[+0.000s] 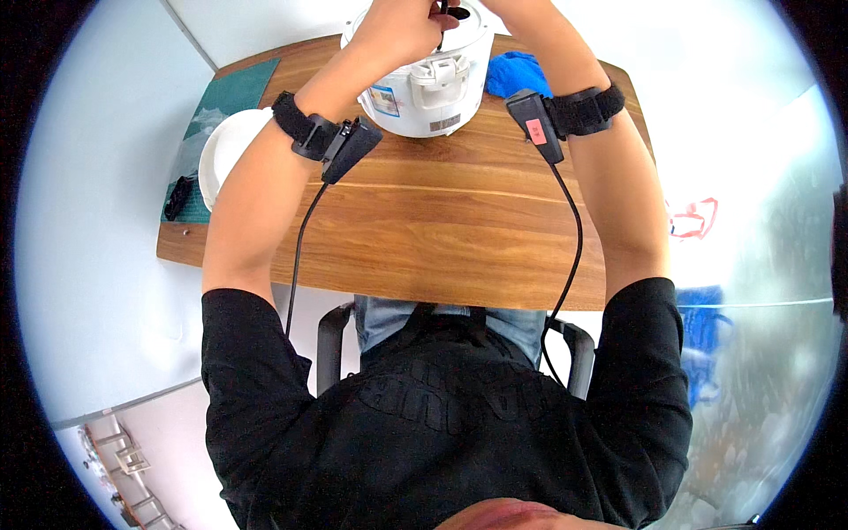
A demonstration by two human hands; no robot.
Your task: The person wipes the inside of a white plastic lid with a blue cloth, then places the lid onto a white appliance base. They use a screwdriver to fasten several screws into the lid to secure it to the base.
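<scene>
A white rice cooker (pixel 420 106) with a latch stands at the far edge of the wooden table. Over its lid, my left hand (pixel 402 31) is closed, its fingers curled round a thin dark object (pixel 442 26) whose kind I cannot make out. A dark round opening (pixel 458 13) shows in the lid beside those fingers. My right arm (pixel 565 53) reaches to the far side of the cooker, and the right hand is cut off by the top edge, so its fingers are hidden. Each wrist wears a black strap with a cabled black box.
A blue cloth (pixel 515 75) lies right of the cooker. On the left, a white round dish (pixel 228 155) rests partly over a green mat (pixel 243 86), near clear plastic (pixel 201 124) and a small black item (pixel 178 199). Two black cables hang over the table's near edge.
</scene>
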